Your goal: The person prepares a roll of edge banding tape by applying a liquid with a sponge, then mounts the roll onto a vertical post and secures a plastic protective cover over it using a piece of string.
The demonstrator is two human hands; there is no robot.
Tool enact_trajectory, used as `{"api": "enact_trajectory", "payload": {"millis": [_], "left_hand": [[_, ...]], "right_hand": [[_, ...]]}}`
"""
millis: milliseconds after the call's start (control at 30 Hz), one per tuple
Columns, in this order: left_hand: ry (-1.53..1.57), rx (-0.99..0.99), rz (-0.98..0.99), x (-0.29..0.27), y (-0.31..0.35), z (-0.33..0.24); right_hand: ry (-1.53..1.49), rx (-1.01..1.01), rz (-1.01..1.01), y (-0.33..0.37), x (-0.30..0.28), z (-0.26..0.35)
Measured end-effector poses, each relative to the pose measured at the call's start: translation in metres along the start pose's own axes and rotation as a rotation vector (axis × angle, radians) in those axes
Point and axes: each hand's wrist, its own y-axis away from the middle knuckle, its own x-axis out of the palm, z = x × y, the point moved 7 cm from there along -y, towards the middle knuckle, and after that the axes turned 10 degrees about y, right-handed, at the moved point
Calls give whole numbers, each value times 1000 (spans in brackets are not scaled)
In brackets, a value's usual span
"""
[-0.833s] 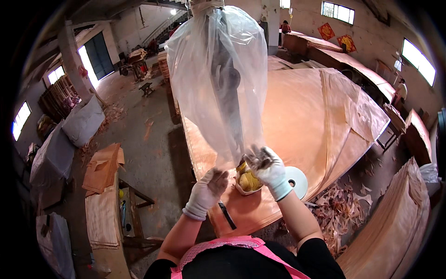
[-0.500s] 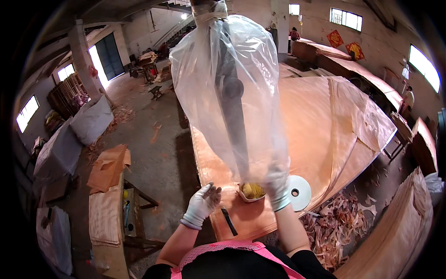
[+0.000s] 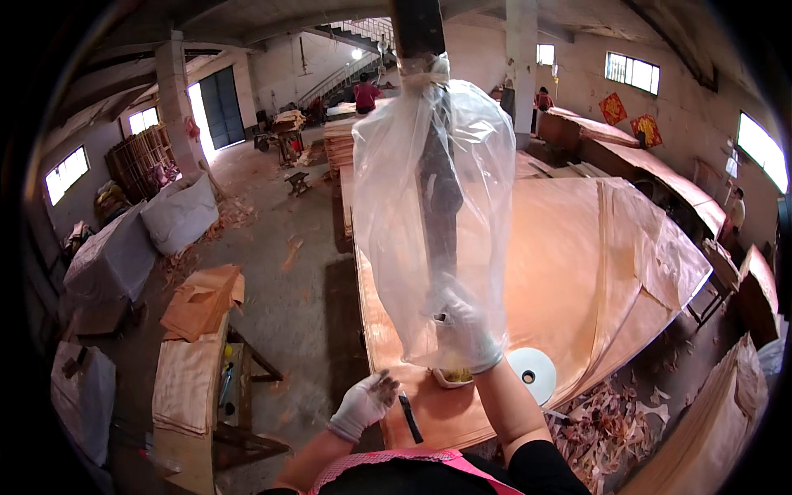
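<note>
A clear plastic bag (image 3: 384, 247), tied at its top round a dark upright bar (image 3: 419, 33), hangs in front of me over a stack of thin wood veneer sheets (image 3: 569, 272). My right hand (image 3: 472, 334), in a white glove, is up at the bag's lower part beside the bar's lower end. Plastic veils its fingers, so I cannot tell their grip. My left hand (image 3: 365, 406), gloved with stained fingertips, hovers by the stack's near left edge, fingers loosely bent and nothing in them. Close to it lies a dark flat-bladed tool (image 3: 410, 418). The bag partly covers a small bowl (image 3: 452, 379) with something yellow inside.
A white tape roll (image 3: 532, 375) lies flat right of the bowl. Veneer scraps (image 3: 615, 429) litter the floor at right. A low bench with veneer pieces (image 3: 181, 384) stands at left. More stacks (image 3: 643, 169) line the right wall; other people (image 3: 367, 93) are farther back.
My right hand has moved left and up, against the bag, whose lower end now hangs over the bowl. My left hand stays beside the stack's edge. The whole view has shifted slightly.
</note>
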Motion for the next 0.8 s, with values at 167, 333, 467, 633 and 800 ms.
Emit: {"api": "enact_trajectory", "payload": {"millis": [167, 333, 467, 633, 800], "left_hand": [[85, -52, -9, -22, 15, -1], [80, -55, -100, -29, 28, 2], [74, -56, -113, -40, 27, 3], [108, -58, -102, -52, 31, 2], [180, -65, -107, -60, 37, 2]], "right_hand": [[329, -419, -104, 8, 29, 44], [368, -507, -81, -27, 54, 85], [349, -479, -80, -42, 60, 95], [290, -462, -81, -38, 54, 97], [185, -339, -112, 1, 26, 37]]}}
